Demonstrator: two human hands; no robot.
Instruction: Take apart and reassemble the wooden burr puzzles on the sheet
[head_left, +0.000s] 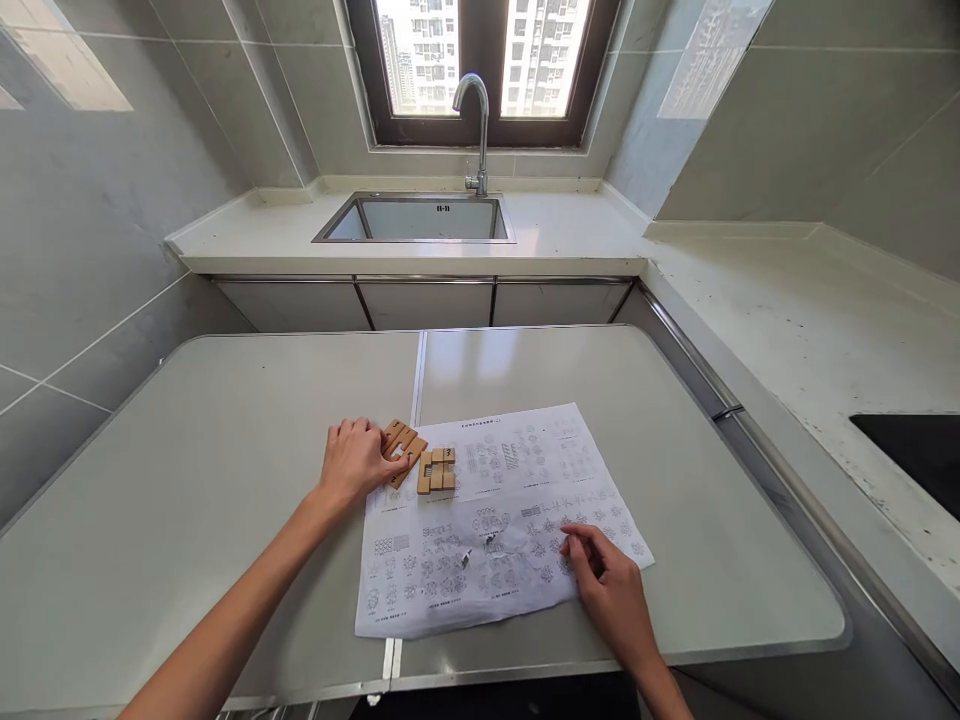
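Note:
My left hand [354, 465] is at the left edge of a printed sheet. Its thumb lies across a tilted group of flat wooden pieces [412, 446], and its other fingers are bent behind them, partly hidden. Touching or nearly touching that group on the right is a second, squarer group of wooden pieces [436, 480], with a small gap in its middle and a dark numeral on one piece. Over the right part of the creased paper sheet [517, 480] is my right hand [604, 580]. Its fingers are loosely curled, thumb and index tips slightly apart, and nothing shows between them.
The sheet lies on a pale folding table [225, 430] with a metal seam. Beyond stand a counter [570, 225], a sink [427, 240] and a tall faucet [481, 130] below a window. Another counter [825, 300] with a black panel [911, 455] runs along the right.

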